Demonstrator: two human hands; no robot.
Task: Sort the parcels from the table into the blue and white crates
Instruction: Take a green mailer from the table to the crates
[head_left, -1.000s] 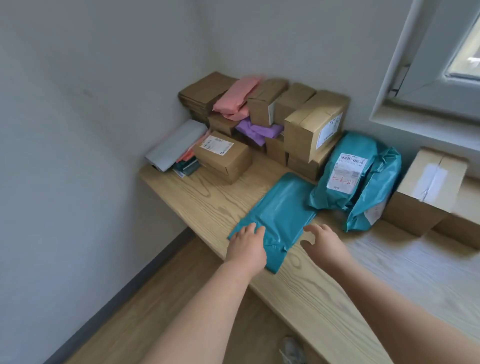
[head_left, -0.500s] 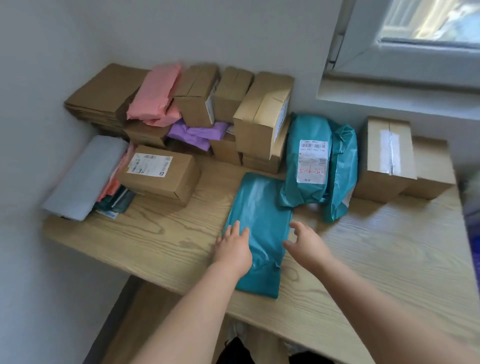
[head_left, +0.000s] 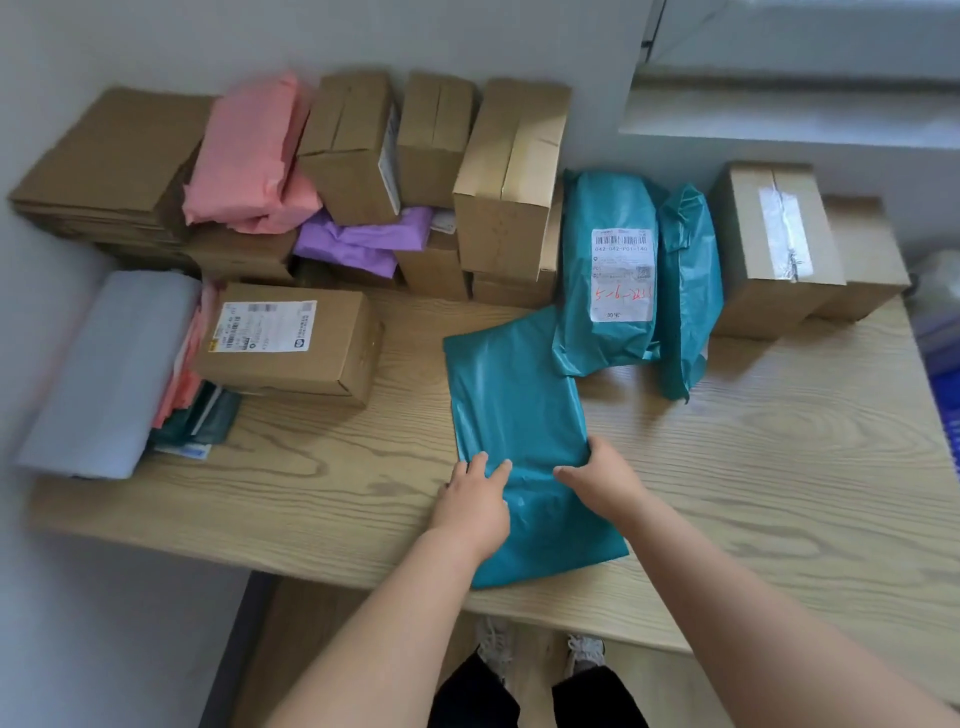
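Both hands lay on the teal mailer (head_left: 514, 395) at the table's (head_left: 779, 467) six o'clock: left hand (head_left: 472, 506) flat, fingers straight; right hand (head_left: 602, 483) gripping its three-o'clock edge.

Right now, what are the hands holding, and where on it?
The flat teal mailer: the right hand pinches its right edge; the left hand rests flat on its left edge.

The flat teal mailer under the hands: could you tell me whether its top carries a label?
No, the flat teal mailer is plain on top; the white barcode label sits on the teal parcel behind it.
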